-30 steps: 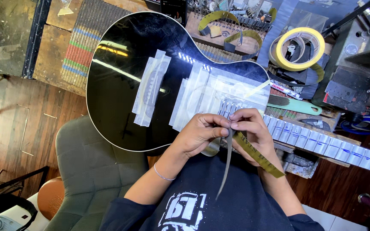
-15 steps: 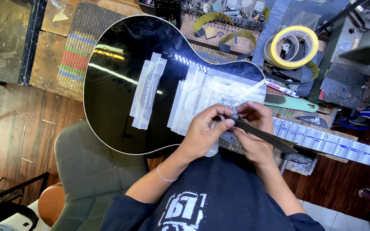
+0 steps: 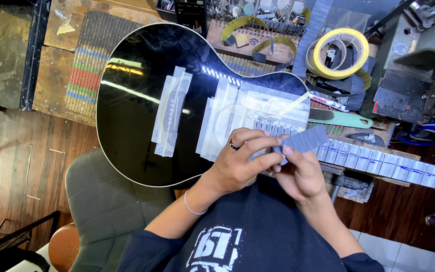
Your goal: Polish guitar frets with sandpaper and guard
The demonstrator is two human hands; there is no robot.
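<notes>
1. The left hand sits at the centre of the view with a dark ring on one finger and a thin bracelet at the wrist. Its thumb and fingertips pinch the near end of a grey ridged strip.
2. The right hand lies just beside the left hand, touching it, fingers curled. It grips the same end of the strip from below.
3. The grey ridged strip extends up and to the right from the two hands, its far end free above the fretboard.
4. A black guitar body lies flat directly beyond the left hand. Translucent tape patches cover its bridge zone and the area nearest the fingertips.
5. The taped fretboard, with pale segments marked in blue, runs to the right of the right hand.
6. A yellow tape roll rests well beyond the right hand, on the cluttered workbench.
7. A green-handled brush lies between the tape roll and the right hand.
8. A grey chair seat sits below the left forearm.
</notes>
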